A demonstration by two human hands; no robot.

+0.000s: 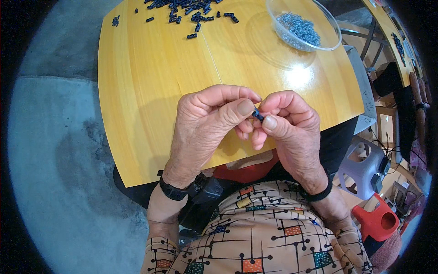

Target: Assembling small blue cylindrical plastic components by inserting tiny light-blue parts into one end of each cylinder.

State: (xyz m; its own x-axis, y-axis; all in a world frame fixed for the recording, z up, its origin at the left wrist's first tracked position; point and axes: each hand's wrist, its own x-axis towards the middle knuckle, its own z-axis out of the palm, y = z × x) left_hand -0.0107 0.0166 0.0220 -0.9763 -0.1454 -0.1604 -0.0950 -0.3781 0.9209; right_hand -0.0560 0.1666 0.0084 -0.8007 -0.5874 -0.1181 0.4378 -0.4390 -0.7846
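Note:
Over the near part of the table, my two hands meet at a small black cylindrical piece (258, 116). My right hand (294, 125) pinches it between thumb and fingers. At the piece's upper end, the thumb and forefinger of my left hand (207, 118) are closed together; a tiny bluish glint shows there, but what they grip is too small to make out. More black cylindrical pieces (197, 27) of the same look lie scattered at the far edge. A clear round bowl (336, 40) at the far right holds many tiny shiny metallic parts (299, 29).
The yellow wooden table (150, 91) has a thin seam down its middle. A few tiny dark bits (116, 21) lie at its far left corner. To the right are a pale plastic stool (360, 169), a red stool (376, 217) and another table (388, 27) with dark pieces.

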